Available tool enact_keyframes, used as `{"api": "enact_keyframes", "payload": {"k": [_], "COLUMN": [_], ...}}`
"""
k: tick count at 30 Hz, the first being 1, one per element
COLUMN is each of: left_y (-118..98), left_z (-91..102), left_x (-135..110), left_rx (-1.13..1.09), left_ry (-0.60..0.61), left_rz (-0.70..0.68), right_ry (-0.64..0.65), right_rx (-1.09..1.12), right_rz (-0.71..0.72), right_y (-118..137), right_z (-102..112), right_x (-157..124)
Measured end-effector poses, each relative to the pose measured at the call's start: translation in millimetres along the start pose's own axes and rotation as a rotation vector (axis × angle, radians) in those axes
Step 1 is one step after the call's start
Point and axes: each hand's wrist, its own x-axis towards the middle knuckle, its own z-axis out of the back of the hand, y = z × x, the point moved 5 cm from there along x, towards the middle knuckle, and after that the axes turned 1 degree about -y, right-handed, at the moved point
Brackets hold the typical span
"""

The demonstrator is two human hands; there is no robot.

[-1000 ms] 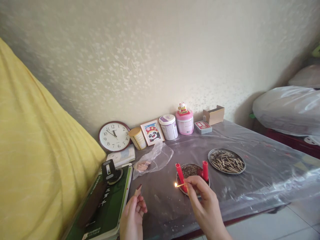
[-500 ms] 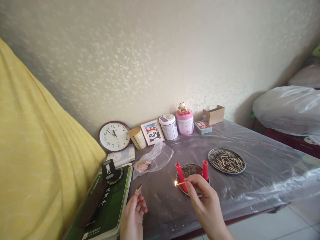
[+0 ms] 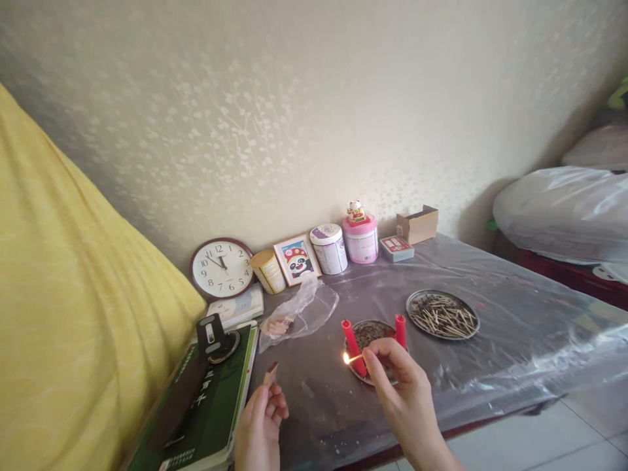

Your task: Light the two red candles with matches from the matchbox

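A burning match (image 3: 354, 358) is pinched between the thumb and fingers of my right hand (image 3: 400, 376), its flame pointing left. Just behind it, a red candle (image 3: 352, 343) leans a little on a round metal tray (image 3: 369, 325); the candle's wick shows no flame. A second red candle (image 3: 401, 329) stands on the tray's right side, its lower part hidden by my hand. My left hand (image 3: 265, 412) is closed on a small matchbox (image 3: 270, 374), held upright near the green book (image 3: 216, 399).
Many matchsticks lie on another round tray (image 3: 443, 314) to the right. A clear plastic bag (image 3: 314, 304) with small boxes lies behind my left hand. Along the wall stand a clock (image 3: 220, 268), a framed picture (image 3: 297, 260), tins (image 3: 328, 252) and a cardboard box (image 3: 417, 224).
The match flame has grown slightly larger. Both hands stay nearly in place, and the view has shifted a little.
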Motion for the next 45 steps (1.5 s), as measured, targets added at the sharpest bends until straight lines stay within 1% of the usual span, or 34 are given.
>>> {"api": "enact_keyframes", "payload": {"k": [5, 8, 13, 17, 22, 26, 33, 41, 45], "left_y": [1, 0, -1, -1, 0, 1, 3, 4, 3], "left_z": [0.1, -0.6, -2.7, -1.3, 2.1, 2.4, 2.9, 5.8, 5.0], "left_x": [0, -1, -1, 1, 4, 4, 7, 9, 8], "left_rx": [-0.004, -0.004, 0.008, 0.010, -0.013, -0.017, -0.023, -0.020, -0.023], "left_ry": [-0.028, -0.021, -0.008, -0.020, -0.060, -0.080, -0.094, -0.113, -0.115], "left_rz": [0.009, 0.015, 0.018, 0.010, 0.027, 0.049, 0.055, 0.080, 0.080], "right_ry": [-0.001, -0.006, -0.021, -0.122, -0.237, -0.307, -0.256, -0.257, -0.251], "right_rx": [0.005, 0.019, 0.171, 0.284, 0.326, 0.332, 0.345, 0.314, 0.304], "right_rz": [-0.012, -0.025, -0.135, -0.213, -0.225, -0.240, -0.284, -0.355, -0.350], "right_y": [-1, -1, 1, 8, 14, 12, 6, 2, 3], "right_z": [1, 1, 2, 9, 19, 22, 14, 9, 7], "right_x": [1, 2, 5, 10, 18, 20, 22, 23, 23]}}
